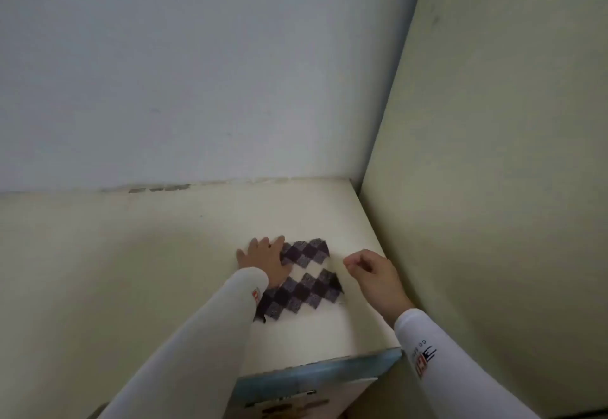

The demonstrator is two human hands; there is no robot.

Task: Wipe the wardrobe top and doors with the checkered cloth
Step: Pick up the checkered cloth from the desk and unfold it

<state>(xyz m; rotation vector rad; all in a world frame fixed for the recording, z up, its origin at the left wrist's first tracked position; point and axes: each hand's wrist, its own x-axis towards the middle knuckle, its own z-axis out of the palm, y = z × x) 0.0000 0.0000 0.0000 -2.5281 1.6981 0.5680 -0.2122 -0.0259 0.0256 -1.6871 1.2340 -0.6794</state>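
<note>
The checkered cloth (306,283) looks soft and fuzzy, with purple and white diamond squares. It lies flat on the smooth, cream wardrobe top (148,254), near the corner where two plain walls (493,155) meet. The left hand (263,262) lies flat with its fingers spread, pressing on the cloth's left side. The right hand (375,274) has curled fingers just beside the cloth's right edge. It is too blurry to tell if it pinches the cloth.
</note>
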